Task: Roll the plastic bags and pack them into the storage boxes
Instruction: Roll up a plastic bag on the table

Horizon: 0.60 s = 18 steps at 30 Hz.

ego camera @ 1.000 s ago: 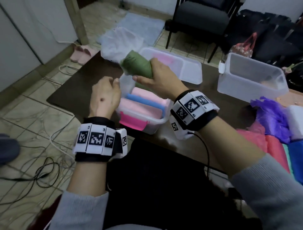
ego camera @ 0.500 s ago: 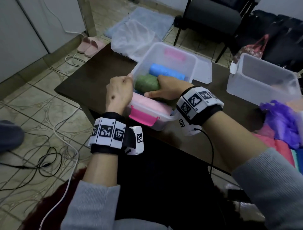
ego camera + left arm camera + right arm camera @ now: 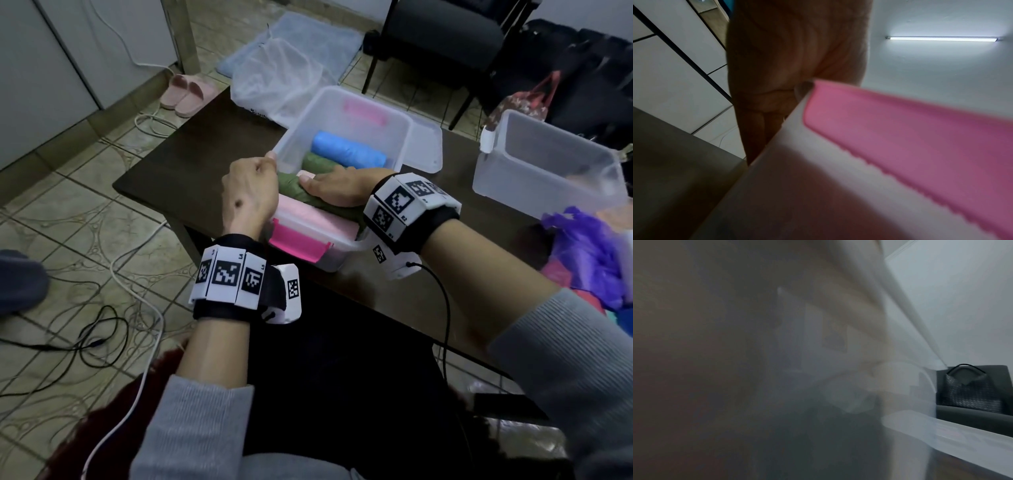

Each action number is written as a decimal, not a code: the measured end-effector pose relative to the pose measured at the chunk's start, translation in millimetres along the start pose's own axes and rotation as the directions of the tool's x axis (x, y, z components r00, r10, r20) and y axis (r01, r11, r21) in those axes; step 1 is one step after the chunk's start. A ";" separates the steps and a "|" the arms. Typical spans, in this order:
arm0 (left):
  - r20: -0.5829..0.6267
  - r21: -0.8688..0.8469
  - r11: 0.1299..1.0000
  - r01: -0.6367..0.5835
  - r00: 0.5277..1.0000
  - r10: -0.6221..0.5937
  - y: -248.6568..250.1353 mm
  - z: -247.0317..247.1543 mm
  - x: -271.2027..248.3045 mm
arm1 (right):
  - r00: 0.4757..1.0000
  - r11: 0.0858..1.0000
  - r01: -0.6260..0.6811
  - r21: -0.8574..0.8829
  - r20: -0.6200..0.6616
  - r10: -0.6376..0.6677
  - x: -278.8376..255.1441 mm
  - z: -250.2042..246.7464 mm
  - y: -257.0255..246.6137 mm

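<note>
Tiled floor strewn with cables surrounds a dark bench point(image 3: 191, 171) in the head view, and on it a clear storage box point(image 3: 394, 116) with a pink latch point(image 3: 298, 241) sits directly under both hands. Inside the box, a green rolled bag point(image 3: 291, 188) lies beneath the right hand point(image 3: 337, 188), which rests along it with the thumb pressed against its near end; the fingers are hidden on the far side, so whether they wrap the roll is unclear. A second green roll point(image 3: 322, 162) and a blue roll point(image 3: 346, 152) lie just beyond that hand, and a pink roll point(image 3: 308, 219) lies nearer the person. The left hand point(image 3: 250, 198) is curled over the box's left rim, apparently steadying it. A second, seemingly empty box point(image 3: 548, 164) and loose purple bags point(image 3: 589, 253) sit well to the right of the right hand.

The bag looks light, soft and springy, and its thin film is probably slippery; a broad grasp across the middle of the roll should keep it from unwinding.

From the left wrist camera, the left hand point(image 3: 789, 65) appears from below, its fingers bent down to the box's white edge point(image 3: 789, 133), with the pink latch point(image 3: 910, 138) just to its right.

From the right wrist camera, everything near is a dark blur; the hand's posture cannot be read, and only a dark handbag point(image 3: 972, 391) shows far off.
</note>
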<state>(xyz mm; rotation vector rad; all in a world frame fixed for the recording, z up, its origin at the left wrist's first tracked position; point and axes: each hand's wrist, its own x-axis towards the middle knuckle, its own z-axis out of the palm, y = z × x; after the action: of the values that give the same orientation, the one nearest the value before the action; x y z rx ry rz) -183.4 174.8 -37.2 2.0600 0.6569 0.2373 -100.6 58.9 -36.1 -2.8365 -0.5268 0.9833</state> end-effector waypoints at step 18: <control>-0.154 0.159 0.981 -0.111 0.979 0.135 4.3 4.4 -6.8 | 0.714 0.891 0.427 0.156 -0.663 -0.226 -29.2 20.7 -2.3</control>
<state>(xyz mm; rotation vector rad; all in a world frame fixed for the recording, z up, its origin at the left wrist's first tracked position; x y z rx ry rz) -185.9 166.1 -35.5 2.2458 0.6640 0.4454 -135.3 50.3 -35.0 -2.4409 -0.6897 0.0060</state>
